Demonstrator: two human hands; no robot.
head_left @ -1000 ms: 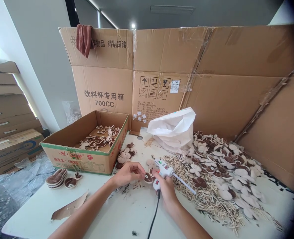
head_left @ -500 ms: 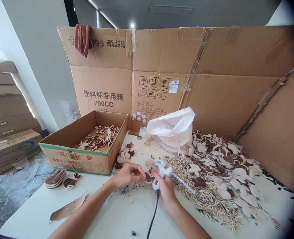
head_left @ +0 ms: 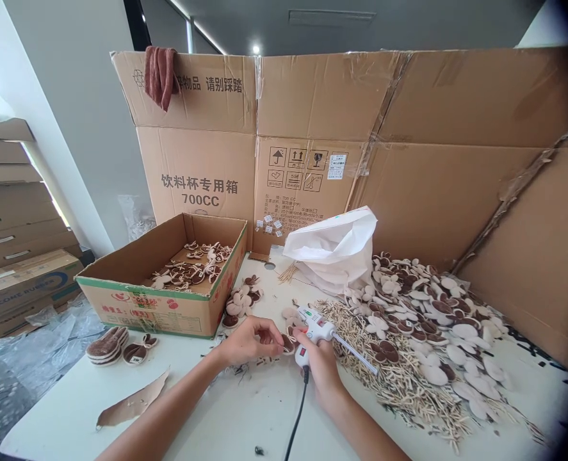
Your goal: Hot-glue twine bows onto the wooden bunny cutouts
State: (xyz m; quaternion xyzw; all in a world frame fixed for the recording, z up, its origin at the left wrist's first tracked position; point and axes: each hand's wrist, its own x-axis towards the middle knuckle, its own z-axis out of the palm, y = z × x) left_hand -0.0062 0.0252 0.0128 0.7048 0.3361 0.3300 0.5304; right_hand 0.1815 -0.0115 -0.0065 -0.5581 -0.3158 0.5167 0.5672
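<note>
My right hand is wrapped around a white hot glue gun, with a clear glue stick jutting from its back and a black cord trailing down. My left hand is closed in a pinch on a small brown plush piece with a pale edge. That piece sits right beside the gun, and the gun's nozzle is hard to make out. Below my left hand lie dark scraps. Pale, rounded plush pieces lie beyond my left hand.
An open carton with finished-looking brown and white pieces stands at left. A heap of plush pieces and many short beige sticks cover the right. A white bag stands behind. Stacked brown pieces and a cardboard scrap lie left.
My left hand has shifted very slightly right and down, along with the brown piece. My right hand and the glue gun are almost where they were.
</note>
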